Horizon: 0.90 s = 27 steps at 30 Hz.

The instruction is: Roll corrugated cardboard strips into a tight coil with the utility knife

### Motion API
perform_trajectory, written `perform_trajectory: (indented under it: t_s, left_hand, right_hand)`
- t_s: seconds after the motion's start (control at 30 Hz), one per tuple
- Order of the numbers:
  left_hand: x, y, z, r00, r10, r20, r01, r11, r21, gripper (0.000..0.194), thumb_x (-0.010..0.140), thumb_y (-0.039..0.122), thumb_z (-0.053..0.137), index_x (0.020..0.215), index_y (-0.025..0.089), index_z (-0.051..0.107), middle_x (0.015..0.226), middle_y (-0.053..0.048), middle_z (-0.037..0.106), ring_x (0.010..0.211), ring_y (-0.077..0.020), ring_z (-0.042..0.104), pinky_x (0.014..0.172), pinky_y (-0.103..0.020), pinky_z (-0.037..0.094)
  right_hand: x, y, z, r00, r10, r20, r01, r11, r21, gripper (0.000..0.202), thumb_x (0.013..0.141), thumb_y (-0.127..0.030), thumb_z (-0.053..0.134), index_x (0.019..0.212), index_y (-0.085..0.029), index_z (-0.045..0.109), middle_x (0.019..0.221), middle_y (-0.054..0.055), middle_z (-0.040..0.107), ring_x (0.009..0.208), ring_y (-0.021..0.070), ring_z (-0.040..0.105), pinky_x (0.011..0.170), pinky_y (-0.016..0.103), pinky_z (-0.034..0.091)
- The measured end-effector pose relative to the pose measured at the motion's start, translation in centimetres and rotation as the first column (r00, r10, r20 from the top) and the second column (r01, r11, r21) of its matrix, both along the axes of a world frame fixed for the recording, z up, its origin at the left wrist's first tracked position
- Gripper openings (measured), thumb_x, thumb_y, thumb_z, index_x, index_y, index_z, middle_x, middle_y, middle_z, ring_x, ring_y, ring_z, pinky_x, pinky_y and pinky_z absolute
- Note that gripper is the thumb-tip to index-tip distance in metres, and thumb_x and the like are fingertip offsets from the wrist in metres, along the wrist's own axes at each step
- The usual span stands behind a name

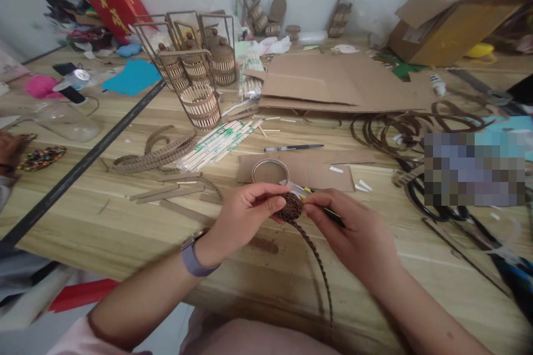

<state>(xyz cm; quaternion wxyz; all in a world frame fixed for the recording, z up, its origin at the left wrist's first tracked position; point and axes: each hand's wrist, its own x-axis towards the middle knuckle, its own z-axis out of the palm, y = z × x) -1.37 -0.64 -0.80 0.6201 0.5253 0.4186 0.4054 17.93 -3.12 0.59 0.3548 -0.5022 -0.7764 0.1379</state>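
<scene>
A small brown coil of corrugated cardboard strip [290, 208] is pinched between the thumb and fingers of my left hand [250, 213]. The strip's loose tail [317, 255] curves down toward the table's front edge. At the coil's right rim, my right hand [347, 224] has its thumb and index finger closed together; what lies between the fingertips is too small to make out. A black and yellow cutter [333, 216] shows partly behind my right fingers. Just beyond the coil, a round ring [270, 172] rests on a flat cardboard piece [328, 173].
Wrapped sticks [222, 144], cardboard strips [156, 155] and basket-like lanterns [200, 105] stand or lie at left. A pen [293, 148] and large cardboard sheets [316, 83] are behind. Coiled strips [383, 133] lie right. Another person's hand [12, 150] is far left.
</scene>
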Motion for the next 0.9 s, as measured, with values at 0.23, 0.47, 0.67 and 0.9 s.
perform_trajectory:
  t_s: [0.23,0.47,0.67,0.9]
  left_hand:
    - [0.16,-0.01,0.01,1.000,-0.013,-0.025,0.012,0.999,-0.037,0.027,0.080,0.030,0.071,0.104,0.019,0.076,0.086,-0.003,0.074,0.076,-0.0155,0.067,0.063,-0.025,0.060]
    - [0.20,-0.03,0.21,0.999,-0.029,-0.024,0.028,0.998,-0.059,0.026,0.081,0.029,0.070,0.104,0.019,0.076,0.089,-0.003,0.075,0.077,-0.0152,0.067,0.063,-0.024,0.060]
    - [0.20,-0.08,0.21,0.998,-0.053,-0.028,0.050,0.995,-0.088,0.025,0.081,0.029,0.071,0.104,0.020,0.076,0.095,-0.004,0.076,0.083,-0.0186,0.069,0.064,-0.026,0.061]
    - [0.13,-0.01,-0.10,0.997,-0.077,-0.022,0.075,0.994,-0.079,0.028,0.081,0.033,0.071,0.105,0.019,0.076,0.099,-0.005,0.076,0.082,-0.0182,0.069,0.064,-0.026,0.060]
  right_hand:
    - [0.53,0.36,0.19,0.993,0.096,0.075,-0.099,0.994,0.038,0.017,0.096,-0.018,0.048,0.084,-0.023,0.059,0.074,0.002,0.069,0.065,0.0155,0.064,0.059,0.026,0.049]
    - [0.84,0.48,-0.03,0.979,0.127,0.161,-0.152,0.976,0.154,0.017,0.097,-0.018,0.047,0.087,-0.021,0.060,0.077,0.004,0.071,0.069,0.0176,0.067,0.063,0.028,0.051]
    - [0.95,0.60,0.23,0.968,0.164,0.192,-0.190,0.974,0.125,0.018,0.096,-0.017,0.045,0.087,-0.022,0.059,0.075,0.004,0.069,0.067,0.0170,0.065,0.061,0.028,0.051]
    - [0.89,0.60,0.19,0.966,0.197,0.168,-0.214,0.973,0.087,0.016,0.093,-0.014,0.046,0.084,-0.023,0.057,0.072,0.002,0.067,0.065,0.0163,0.063,0.060,0.028,0.050]
